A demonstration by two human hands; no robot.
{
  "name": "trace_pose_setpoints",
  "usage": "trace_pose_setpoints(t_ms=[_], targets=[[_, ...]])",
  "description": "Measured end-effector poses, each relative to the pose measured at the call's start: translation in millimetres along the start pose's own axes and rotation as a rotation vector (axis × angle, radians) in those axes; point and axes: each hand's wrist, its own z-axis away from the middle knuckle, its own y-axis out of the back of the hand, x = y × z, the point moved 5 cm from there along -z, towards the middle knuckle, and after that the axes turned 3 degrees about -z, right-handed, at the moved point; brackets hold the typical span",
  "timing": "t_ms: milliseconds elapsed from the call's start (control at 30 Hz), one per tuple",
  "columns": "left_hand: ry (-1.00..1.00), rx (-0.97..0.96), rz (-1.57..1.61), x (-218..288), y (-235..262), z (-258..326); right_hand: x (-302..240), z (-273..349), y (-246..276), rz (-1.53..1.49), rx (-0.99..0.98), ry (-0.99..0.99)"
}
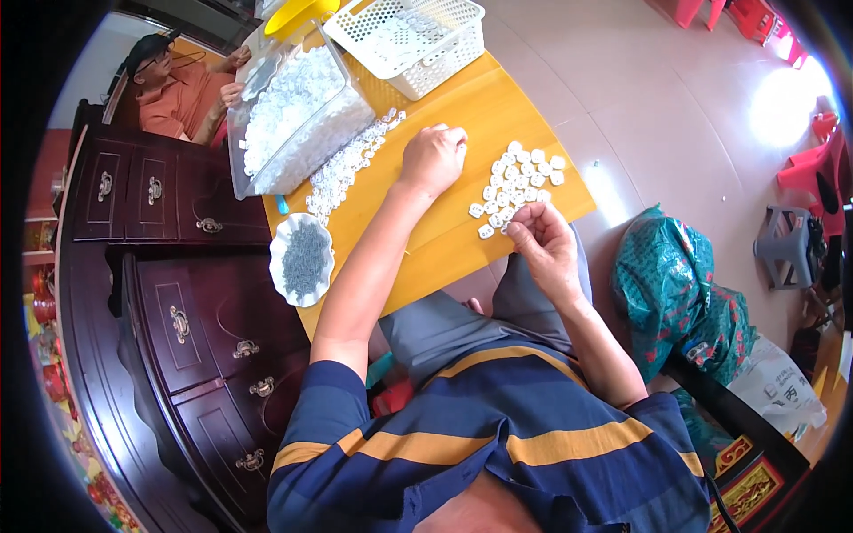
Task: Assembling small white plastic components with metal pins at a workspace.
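Note:
My left hand [434,162] is over the middle of the wooden table, its fingers curled closed; whatever they may hold is hidden. Thumb and forefinger pressed together, my right hand [546,249] is at the near edge of a group of small white squarish plastic pieces [515,182]. What sits in that pinch is too small to make out. Left of my left hand, a strip of small clear plastic pieces [342,169] lies loose on the tabletop [444,213]. A white scalloped bowl [278,258] of fine grey pieces stands left of my left forearm.
A clear tub [315,142] heaped with translucent pieces and a white perforated basket [444,69] stand at the back, near a yellow basin [298,15]. Dark drawers [169,213] flank the left. Another person [178,93] sits at far left. Green bags [662,275] stand right.

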Motion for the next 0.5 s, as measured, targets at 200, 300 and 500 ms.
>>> trace_pose_setpoints(t_ms=[200, 300, 500], targets=[[0.003, -0.116, -0.004, 13.4, -0.9, -14.3, -1.5, -0.8, 0.1, -0.018, 0.002, -0.002], [-0.014, -0.096, 0.006, 16.1, 1.9, -6.4, -5.5, -0.5, -0.3, -0.047, 0.001, -0.018], [-0.087, 0.056, 0.034, 15.8, 5.9, 4.6, -2.3, -0.1, -9.9, -0.1, -0.018, -0.029]])
